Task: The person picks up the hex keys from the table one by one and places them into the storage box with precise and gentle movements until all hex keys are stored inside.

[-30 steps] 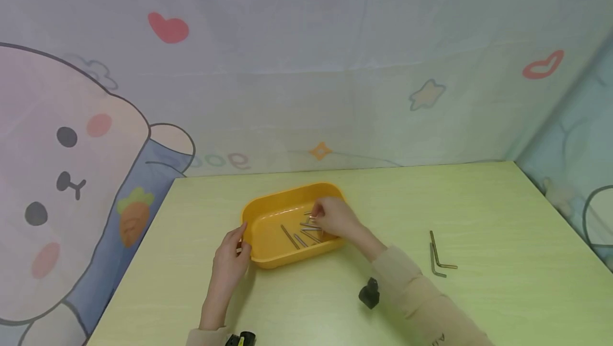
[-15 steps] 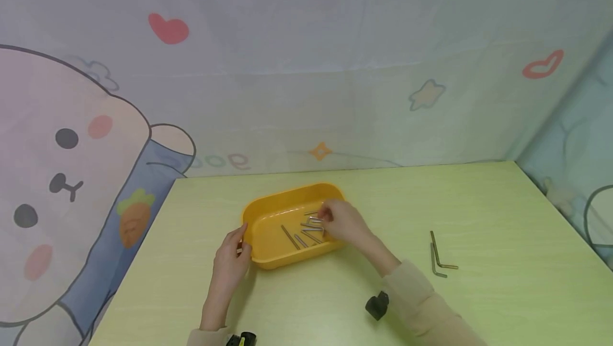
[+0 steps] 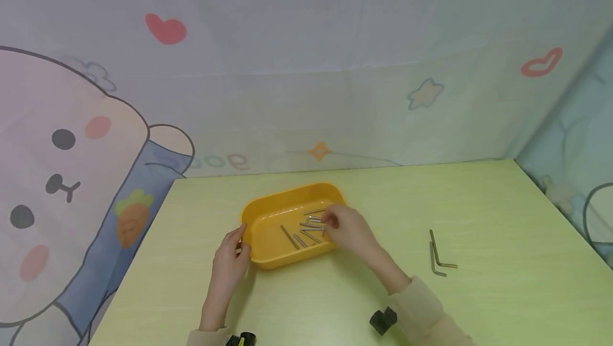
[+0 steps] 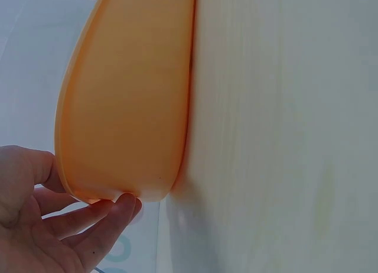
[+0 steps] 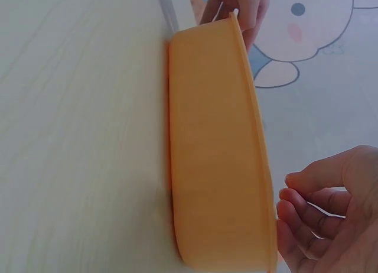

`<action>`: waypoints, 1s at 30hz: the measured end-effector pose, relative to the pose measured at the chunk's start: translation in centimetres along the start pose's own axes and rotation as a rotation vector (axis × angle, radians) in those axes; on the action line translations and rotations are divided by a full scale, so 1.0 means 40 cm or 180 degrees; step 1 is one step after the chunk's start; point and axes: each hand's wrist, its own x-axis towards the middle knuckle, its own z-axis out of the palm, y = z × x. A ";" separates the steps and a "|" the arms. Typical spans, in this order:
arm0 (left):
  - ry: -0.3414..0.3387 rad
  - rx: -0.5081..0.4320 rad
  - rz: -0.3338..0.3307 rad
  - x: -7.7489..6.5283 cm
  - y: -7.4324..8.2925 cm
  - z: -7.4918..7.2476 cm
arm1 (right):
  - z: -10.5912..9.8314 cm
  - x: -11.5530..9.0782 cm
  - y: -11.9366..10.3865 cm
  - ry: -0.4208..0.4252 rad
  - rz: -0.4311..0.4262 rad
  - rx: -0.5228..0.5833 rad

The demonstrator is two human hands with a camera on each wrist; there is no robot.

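Observation:
In the head view a yellow plastic tray point(image 3: 263, 237) stands on the table, with several metal hex keys point(image 3: 312, 236) lying mostly in its right half. My left hand point(image 3: 232, 258) grips the tray's left end. The left wrist view shows thumb and fingers point(image 4: 118, 213) on either side of the rim. Over the tray's right end is my right hand point(image 3: 350, 230), its fingertips close above the keys. From the right wrist camera its fingers point(image 5: 307, 217) look loosely bent beside the rim, with no key visible between them. Some keys are partly hidden behind this hand.
Two L-shaped hex keys point(image 3: 437, 255) lie close together on the light wooden table point(image 3: 498, 213), right of the tray. A printed cloth backdrop point(image 3: 297, 96) rises behind the table's back edge. Black wrist cameras point(image 3: 383, 321) sit at both wrists.
My right hand has drawn back slightly to the right and toward me, uncovering more of the hex keys. The left hand and the tray have kept their places.

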 end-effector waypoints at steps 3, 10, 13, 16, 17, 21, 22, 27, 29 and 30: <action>-0.0003 -0.0004 -0.0004 0.000 0.000 0.001 | -0.008 -0.012 -0.003 0.0083 -0.0024 0.0055; 0.0013 0.0002 0.0018 0.000 0.000 0.001 | -0.023 -0.042 -0.004 0.0265 -0.0107 0.0059; 0.0013 0.0012 0.0025 -0.001 0.000 0.001 | -0.030 -0.057 -0.003 0.0307 -0.0094 0.0116; 0.0012 0.0020 0.0033 -0.001 0.000 0.000 | -0.041 -0.072 -0.002 0.0328 -0.0043 0.0215; 0.0010 0.0021 0.0033 -0.002 0.001 0.000 | -0.045 -0.077 -0.001 0.0329 -0.0014 0.0251; -0.0001 0.0026 0.0028 -0.001 0.001 0.000 | -0.061 -0.093 0.006 0.0365 0.0094 0.0331; -0.0004 0.0032 0.0028 -0.001 0.001 0.001 | -0.064 -0.096 0.009 0.0378 0.0123 0.0339; -0.0004 0.0043 0.0038 -0.001 0.000 0.000 | -0.075 -0.106 0.027 0.0419 0.0230 0.0353; -0.0005 0.0043 0.0044 -0.002 -0.001 0.000 | -0.076 -0.109 0.035 0.0410 0.0246 0.0343; -0.0008 0.0043 0.0044 -0.003 -0.001 0.000 | -0.075 -0.111 0.039 0.0404 0.0257 0.0343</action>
